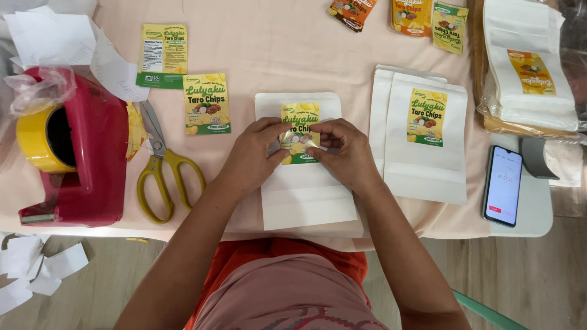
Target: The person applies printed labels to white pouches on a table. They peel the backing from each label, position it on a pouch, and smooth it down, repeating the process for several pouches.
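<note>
1. White paper stand-up pouch (pixel 306 195) lies flat on the peach-coloured tablecloth (pixel 287 55), directly in front of the person, and a yellow-and-green printed label (pixel 299 122) sits on its upper half.

2. Both hands are on that label. The left hand (pixel 254 153) presses its lower left edge with the fingertips, and the right hand (pixel 343 153) pinches or presses its lower right edge. Neither hand is closed around anything; the fingers are bent and bear down flat. Whether the label is already fully stuck down cannot be told.

3. Done so far, judging by the layout: a finished white pouch with the same label (pixel 426 137) lies just right of the hands, on top of another white pouch whose edge shows behind it. Farther right, a clear plastic bag holding more labelled white pouches (pixel 529 67) rests at the table's edge.

4. Left to do, as it seems: two loose yellow-green labels (pixel 206 102) (pixel 162 55) wait at the left, one showing its front and one a panel of small print, and more printed labels (pixel 411 15) lie along the far edge.

5. Around the work: yellow-handled scissors (pixel 160 165) lie left of the left forearm, beside a red tape dispenser with a yellow roll (pixel 70 159). A dark smartphone with a lit screen (pixel 502 184) lies at the right. White paper scraps (pixel 36 269) litter the wooden floor.
</note>
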